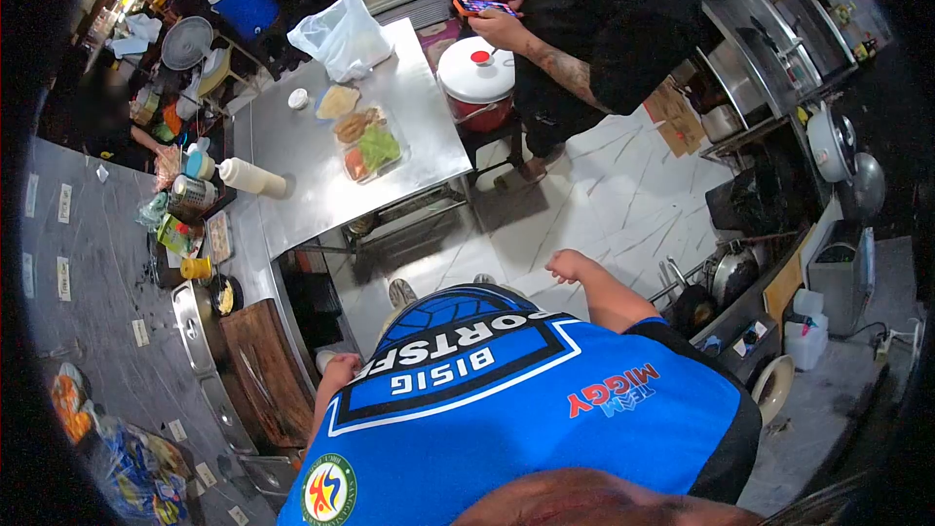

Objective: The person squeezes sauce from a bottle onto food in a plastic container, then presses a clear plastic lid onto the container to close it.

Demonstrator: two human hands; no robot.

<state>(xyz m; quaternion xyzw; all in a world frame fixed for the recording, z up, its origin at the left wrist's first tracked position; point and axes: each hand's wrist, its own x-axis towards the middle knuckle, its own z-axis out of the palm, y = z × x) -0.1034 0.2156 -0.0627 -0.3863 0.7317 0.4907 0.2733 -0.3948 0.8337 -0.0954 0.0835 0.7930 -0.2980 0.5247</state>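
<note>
My left hand [338, 370] hangs low beside the blue shirt, fingers curled in, near the wooden cutting board [268, 370] with a knife [255, 375] lying on it. To the other side, my right hand [568, 267] is held over the tiled floor with its fingers folded and nothing visible in them. Neither hand touches the steel table [292, 156] ahead. On that table a clear plastic tray [368, 148] holds lettuce, an orange-red food and brown pieces. A flat tan piece [338, 101], a white squeeze bottle [251, 178] and a small white lid [298, 98] lie around it.
A person in black [609, 29] stands across, holding a phone [484, 8]. A red pot with a white lid [476, 68] stands by the table. A plastic bag [343, 34] sits at its far end. Pans [693, 307] are at right; a labelled dark counter [97, 263] runs along the left.
</note>
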